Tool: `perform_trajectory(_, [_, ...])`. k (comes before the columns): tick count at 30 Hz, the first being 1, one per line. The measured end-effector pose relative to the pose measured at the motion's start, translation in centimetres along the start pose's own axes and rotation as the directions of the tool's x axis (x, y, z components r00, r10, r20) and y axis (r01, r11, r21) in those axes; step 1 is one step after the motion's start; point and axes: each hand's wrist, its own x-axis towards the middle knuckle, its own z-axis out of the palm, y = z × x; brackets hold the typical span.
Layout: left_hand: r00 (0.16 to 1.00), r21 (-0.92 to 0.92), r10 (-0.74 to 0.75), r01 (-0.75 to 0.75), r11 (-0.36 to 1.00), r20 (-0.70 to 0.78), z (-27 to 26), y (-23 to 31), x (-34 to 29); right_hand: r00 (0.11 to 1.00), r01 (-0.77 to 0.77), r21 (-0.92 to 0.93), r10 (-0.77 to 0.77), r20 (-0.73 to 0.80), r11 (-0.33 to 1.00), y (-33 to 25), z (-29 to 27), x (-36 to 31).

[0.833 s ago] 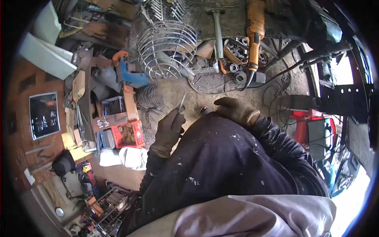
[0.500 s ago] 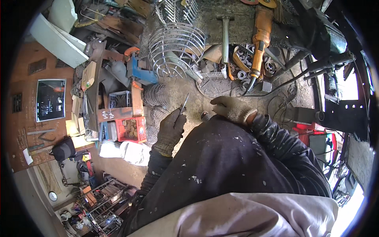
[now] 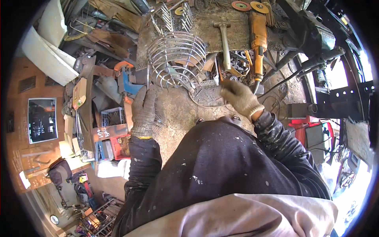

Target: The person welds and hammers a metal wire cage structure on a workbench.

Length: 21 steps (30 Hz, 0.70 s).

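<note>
My left hand (image 3: 143, 112), in a grey knit work glove, is raised at the left side of a cage of bent metal rings (image 3: 177, 59). Its fingers are closed on a thin metal rod (image 3: 148, 75), which points away from me close to the rings. The cage stands at the front edge of the workbench (image 3: 201, 37). My right hand (image 3: 241, 99), in a paler glove, hangs to the right of the cage, below the hammer (image 3: 225, 45). Its fingers look curled but are blurred, and no object shows in them.
An orange angle grinder (image 3: 258, 45) lies right of the hammer. Two cutting discs (image 3: 259, 7) and a rack of metal rods (image 3: 171, 19) sit further back. On the left are a blue clamp (image 3: 128, 82) and a red crate (image 3: 118, 146). A cable (image 3: 205, 106) crosses the floor.
My left hand has moved left and away from me with the rod, up to the cage. My right hand has shifted slightly right, its fingers now more curled. The view has tilted a little.
</note>
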Motion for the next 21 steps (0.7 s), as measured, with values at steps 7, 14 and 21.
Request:
perform_trajectory(7, [0.992, 0.086, 0.123, -0.123, 0.989, 0.011, -3.7, -4.4, 5.7, 0.786, -0.115, -0.51, -0.235, -0.572, 0.853, -2.8, 0.0, 8.9])
perform_trajectory(14, [0.986, 0.038, 0.073, -0.079, 0.996, 0.151, -4.5, -5.7, 7.0, 0.804, -0.483, -0.404, 0.21, -0.557, 0.777, 0.5, 0.4, 14.5])
perform_trajectory(21, [0.97, -0.082, -0.14, 0.159, 0.984, 0.196, -4.3, -8.4, 5.5, 0.864, -0.367, -0.055, 0.319, -0.389, 0.929, -0.5, -0.8, 15.3])
